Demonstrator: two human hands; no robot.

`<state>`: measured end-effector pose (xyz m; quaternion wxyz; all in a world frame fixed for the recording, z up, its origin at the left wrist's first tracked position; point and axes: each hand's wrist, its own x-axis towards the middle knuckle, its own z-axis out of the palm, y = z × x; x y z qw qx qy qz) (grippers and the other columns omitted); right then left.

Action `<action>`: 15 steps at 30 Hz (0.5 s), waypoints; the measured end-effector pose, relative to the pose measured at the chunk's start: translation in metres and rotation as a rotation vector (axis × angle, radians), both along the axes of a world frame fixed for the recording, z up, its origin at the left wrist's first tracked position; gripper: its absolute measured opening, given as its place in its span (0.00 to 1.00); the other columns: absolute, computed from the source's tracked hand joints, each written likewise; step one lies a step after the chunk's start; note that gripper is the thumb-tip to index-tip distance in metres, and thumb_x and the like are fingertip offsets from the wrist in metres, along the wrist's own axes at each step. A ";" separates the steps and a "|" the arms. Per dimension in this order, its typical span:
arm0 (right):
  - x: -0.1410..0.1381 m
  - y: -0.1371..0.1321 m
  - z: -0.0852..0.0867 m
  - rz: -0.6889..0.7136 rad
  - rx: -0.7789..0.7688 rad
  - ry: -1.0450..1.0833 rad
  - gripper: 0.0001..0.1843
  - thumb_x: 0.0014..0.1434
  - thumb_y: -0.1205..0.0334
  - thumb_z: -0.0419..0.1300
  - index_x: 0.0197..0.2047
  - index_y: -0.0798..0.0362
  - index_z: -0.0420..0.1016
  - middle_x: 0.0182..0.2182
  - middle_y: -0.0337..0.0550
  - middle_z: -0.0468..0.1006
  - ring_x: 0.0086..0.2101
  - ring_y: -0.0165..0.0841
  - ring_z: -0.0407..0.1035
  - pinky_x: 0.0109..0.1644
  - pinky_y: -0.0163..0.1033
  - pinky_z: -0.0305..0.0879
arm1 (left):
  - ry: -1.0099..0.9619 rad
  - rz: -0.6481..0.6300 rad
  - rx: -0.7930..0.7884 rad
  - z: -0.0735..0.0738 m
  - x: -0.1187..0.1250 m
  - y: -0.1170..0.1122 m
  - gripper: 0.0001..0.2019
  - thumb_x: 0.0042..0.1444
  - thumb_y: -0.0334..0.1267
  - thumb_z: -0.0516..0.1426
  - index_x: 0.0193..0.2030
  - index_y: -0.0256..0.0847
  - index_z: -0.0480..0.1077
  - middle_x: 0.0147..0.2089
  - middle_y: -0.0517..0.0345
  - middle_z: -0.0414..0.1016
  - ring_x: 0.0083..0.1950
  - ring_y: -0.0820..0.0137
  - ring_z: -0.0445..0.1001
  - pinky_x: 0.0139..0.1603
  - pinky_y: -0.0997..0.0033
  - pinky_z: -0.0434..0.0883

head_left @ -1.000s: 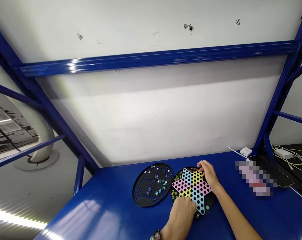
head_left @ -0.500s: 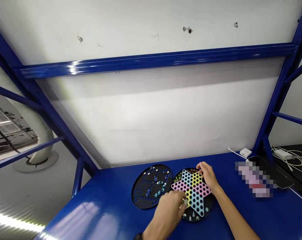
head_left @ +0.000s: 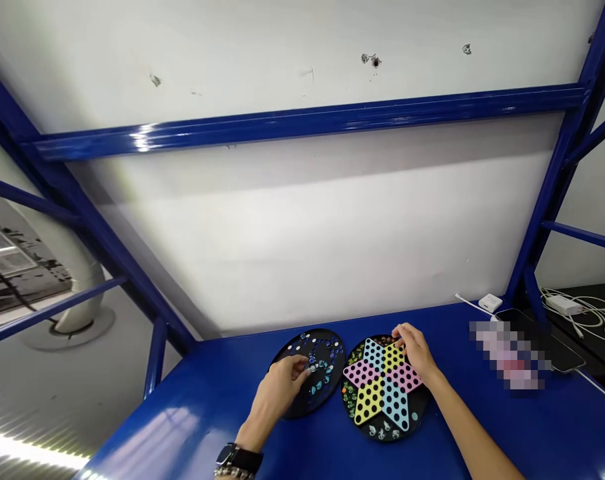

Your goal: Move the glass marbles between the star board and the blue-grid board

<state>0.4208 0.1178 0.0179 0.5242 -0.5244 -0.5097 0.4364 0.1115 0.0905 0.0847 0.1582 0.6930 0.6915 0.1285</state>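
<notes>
My left hand (head_left: 278, 388) reaches over the black round tray (head_left: 302, 408) on the left. Its thumb and forefinger are pinched at a small clear marble (head_left: 313, 367) above the holes. Blue and teal marbles (head_left: 319, 386) lie beside the fingertips. To the right sits a round Chinese checkers board (head_left: 383, 383) with a pink, yellow and light blue star. Loosely bent, my right hand (head_left: 415, 349) rests at the board's upper right edge, fingers apart and holding nothing visible. Clear marbles (head_left: 383, 430) lie in the board's front rim, green ones (head_left: 351, 400) in its left rim.
Both round pieces stand on a blue table (head_left: 202, 400) in front of a white wall. At the right are a white charger (head_left: 490, 303), a dark phone-like slab (head_left: 557, 347) and a blurred pink item (head_left: 509, 357). Blue metal posts (head_left: 157, 353) frame the table.
My left hand has moved left from the star board to the black tray, with the clear marble in its fingertips. My right hand has stayed at the board's edge.
</notes>
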 end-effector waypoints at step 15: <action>-0.001 0.001 -0.001 0.000 0.045 -0.035 0.25 0.62 0.37 0.52 0.31 0.51 0.73 0.34 0.43 0.76 0.32 0.35 0.68 0.33 0.37 0.62 | 0.335 -0.621 -0.229 0.005 0.132 -0.078 0.13 0.67 0.38 0.51 0.50 0.40 0.75 0.55 0.46 0.75 0.56 0.56 0.74 0.57 0.56 0.70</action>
